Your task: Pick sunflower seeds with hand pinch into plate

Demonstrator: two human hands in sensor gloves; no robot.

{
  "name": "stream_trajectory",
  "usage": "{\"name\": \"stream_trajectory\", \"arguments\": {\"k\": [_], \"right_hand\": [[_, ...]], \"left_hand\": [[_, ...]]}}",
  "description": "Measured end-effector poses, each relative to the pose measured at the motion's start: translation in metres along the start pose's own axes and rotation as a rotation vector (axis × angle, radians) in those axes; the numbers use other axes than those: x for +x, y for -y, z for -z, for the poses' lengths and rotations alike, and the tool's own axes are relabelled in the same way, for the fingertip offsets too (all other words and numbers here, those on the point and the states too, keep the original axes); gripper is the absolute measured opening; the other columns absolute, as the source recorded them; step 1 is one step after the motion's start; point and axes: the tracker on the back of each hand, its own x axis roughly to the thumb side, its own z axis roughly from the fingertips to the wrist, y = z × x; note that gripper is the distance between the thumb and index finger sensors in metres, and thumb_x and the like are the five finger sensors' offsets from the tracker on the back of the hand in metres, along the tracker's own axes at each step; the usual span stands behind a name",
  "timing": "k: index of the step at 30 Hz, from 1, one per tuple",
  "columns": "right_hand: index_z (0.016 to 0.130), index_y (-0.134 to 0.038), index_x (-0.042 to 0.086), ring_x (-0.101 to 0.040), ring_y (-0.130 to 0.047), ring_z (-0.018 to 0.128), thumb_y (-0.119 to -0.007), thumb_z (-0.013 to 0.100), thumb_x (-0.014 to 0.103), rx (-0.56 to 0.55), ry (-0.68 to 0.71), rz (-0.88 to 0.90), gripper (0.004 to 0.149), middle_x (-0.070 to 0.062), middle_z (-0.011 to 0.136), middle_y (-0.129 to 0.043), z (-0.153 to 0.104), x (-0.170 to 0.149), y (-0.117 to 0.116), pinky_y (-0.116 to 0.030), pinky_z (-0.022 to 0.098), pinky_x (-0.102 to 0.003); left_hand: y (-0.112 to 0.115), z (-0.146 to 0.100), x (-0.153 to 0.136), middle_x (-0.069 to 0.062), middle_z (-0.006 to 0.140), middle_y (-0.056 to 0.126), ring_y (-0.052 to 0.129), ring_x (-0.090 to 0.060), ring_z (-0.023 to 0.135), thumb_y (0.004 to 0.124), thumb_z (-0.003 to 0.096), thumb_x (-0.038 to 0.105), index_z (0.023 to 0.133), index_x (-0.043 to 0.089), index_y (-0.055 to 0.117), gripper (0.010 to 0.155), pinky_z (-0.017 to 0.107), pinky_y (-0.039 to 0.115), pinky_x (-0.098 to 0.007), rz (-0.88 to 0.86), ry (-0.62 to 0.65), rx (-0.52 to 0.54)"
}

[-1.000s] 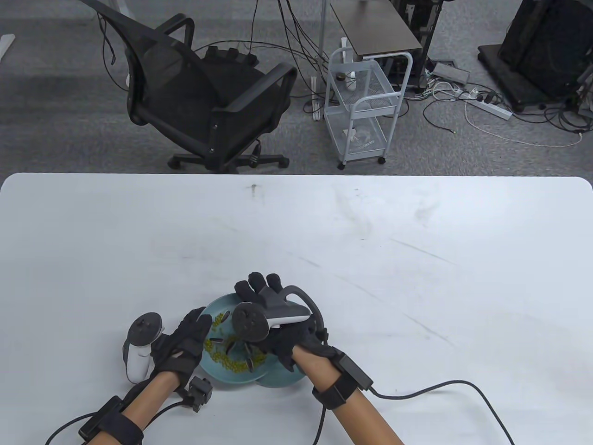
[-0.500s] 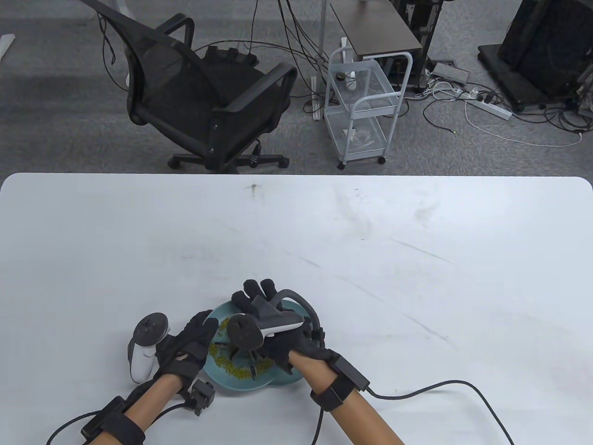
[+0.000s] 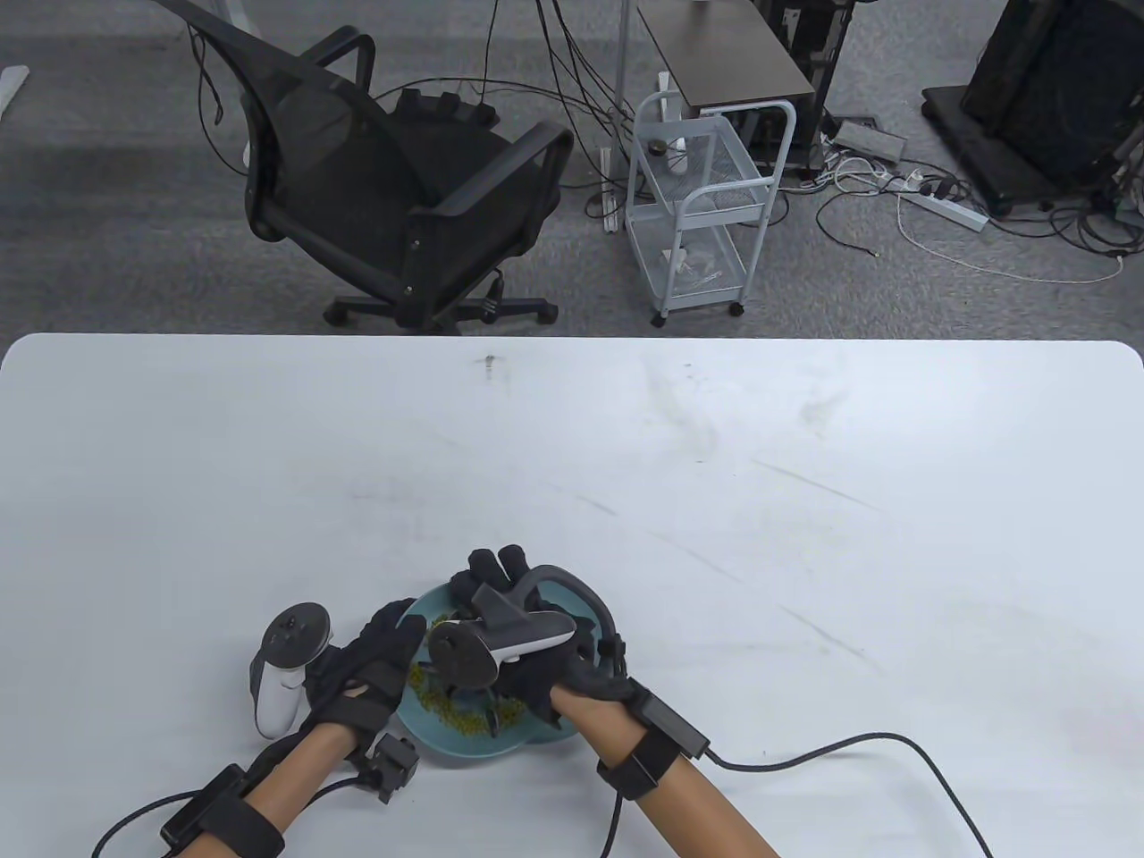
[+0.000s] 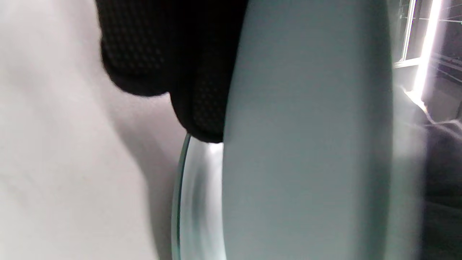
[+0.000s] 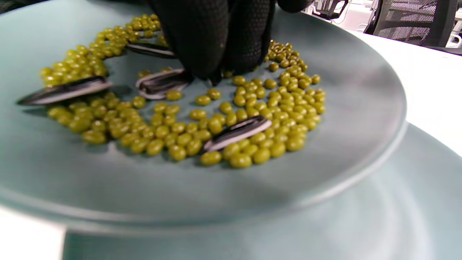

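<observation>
Sunflower seeds [image 5: 162, 82] in plate [image 5: 353, 72] | right hand [image 3: 545, 666] fingertips [image 5: 202, 54] pinching one (left hand [image 3: 362, 675] flat)

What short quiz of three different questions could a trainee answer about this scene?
1. True or false: the right hand works over the upper plate of green beans.
2. The striped items among the beans are: A) sunflower seeds B) coins C) screws.
3. Fill in: the left hand rests against the plate's ____ side in the table view.

Key
1. True: its fingertips reach down among the beans.
2. A.
3. Left. A second plate lies partly under the upper one.
</observation>
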Motion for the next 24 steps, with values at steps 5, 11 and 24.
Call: {"name": "stream_trajectory", "arguments": {"k": [5, 11, 24], "right_hand": [[0.085, -0.081, -0.009, -0.069, -0.021, 0.098, -0.089, 0.058, 0.024, -0.008, -0.008, -0.040, 0.043, -0.039, 0.113, -0.036, 0.001, 0.006, -0.001, -0.020, 0.062, -0.081], [0.083, -0.084, -0.008, -0.068, -0.023, 0.098, -0.089, 0.057, 0.023, -0.006, 0.010, -0.077, 0.041, -0.038, 0.113, -0.037, 0.002, 0.012, -0.002, -0.021, 0.063, -0.081], [0.082, -0.086, -0.005, -0.067, -0.025, 0.099, -0.089, 0.058, 0.024, -0.033, 0.024, -0.076, 0.038, -0.036, 0.114, -0.038, 0.001, 0.013, -0.004, -0.023, 0.064, -0.081]], "left_hand": [[0.000, 0.000, 0.000, -0.004, 0.080, 0.089, 0.107, -0.017, 0.044, 0.060, 0.0625, 0.041, 0.102, 0.019, 0.047, 0.047, 0.036, 0.090, -0.034, -0.011, -0.006, 0.001], [0.000, 0.000, 0.001, -0.005, 0.080, 0.089, 0.107, -0.018, 0.044, 0.061, 0.0625, 0.041, 0.102, 0.020, 0.048, 0.047, 0.036, 0.090, -0.034, -0.010, -0.011, -0.002], [-0.001, 0.001, 0.001, -0.005, 0.082, 0.088, 0.107, -0.019, 0.046, 0.061, 0.0625, 0.041, 0.103, 0.020, 0.047, 0.047, 0.037, 0.089, -0.035, -0.022, -0.025, -0.004]]}}
